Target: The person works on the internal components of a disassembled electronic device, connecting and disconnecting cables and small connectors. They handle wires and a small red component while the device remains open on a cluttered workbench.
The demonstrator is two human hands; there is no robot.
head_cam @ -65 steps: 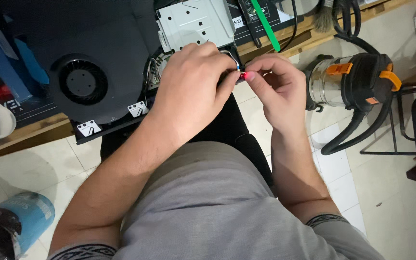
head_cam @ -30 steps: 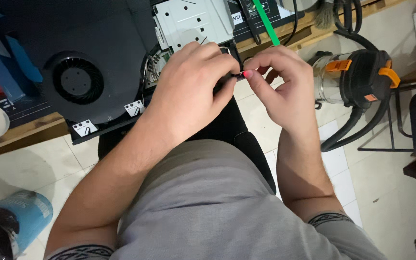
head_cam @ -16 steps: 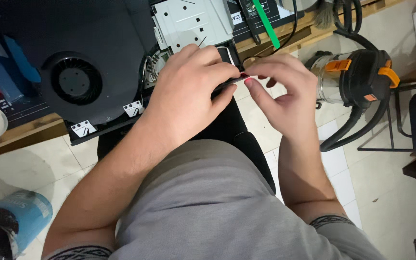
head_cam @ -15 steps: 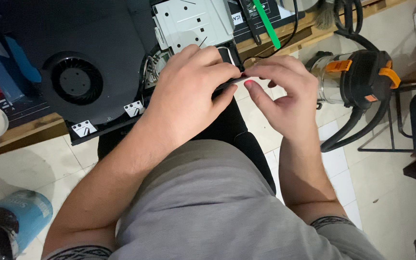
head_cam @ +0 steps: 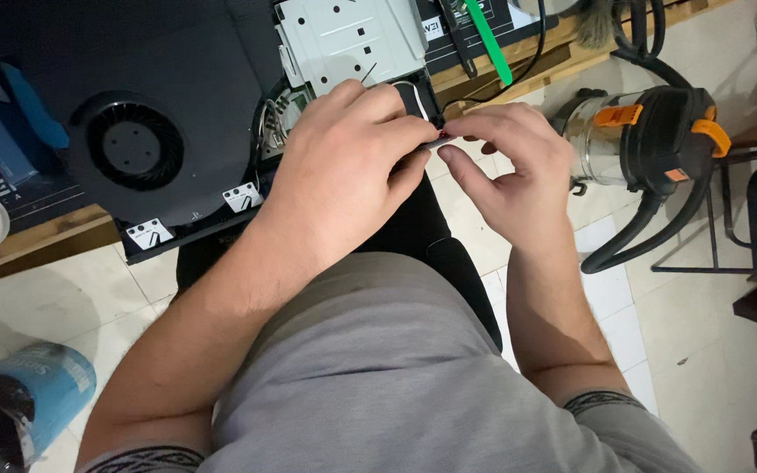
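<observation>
An opened black console (head_cam: 159,79) with a round fan (head_cam: 127,143) and a silver metal drive cage (head_cam: 352,39) lies on the wooden bench. My left hand (head_cam: 348,171) curls over a small black part (head_cam: 415,98) at the console's near right corner. My right hand (head_cam: 510,166) meets it from the right, thumb and forefinger pinching a tiny red piece (head_cam: 442,134) between the two hands. What the left fingers grip underneath is hidden.
A steel and black canister vacuum (head_cam: 650,144) with orange clips and a hose stands on the tiled floor at right. A green tool (head_cam: 488,39) and cables lie on the bench behind. A blue cylindrical container (head_cam: 28,394) sits at lower left. Dark furniture stands at the right edge.
Both hands have stayed at the console's corner; the right hand's fingers have shifted slightly on the small red piece. The console has not moved.
</observation>
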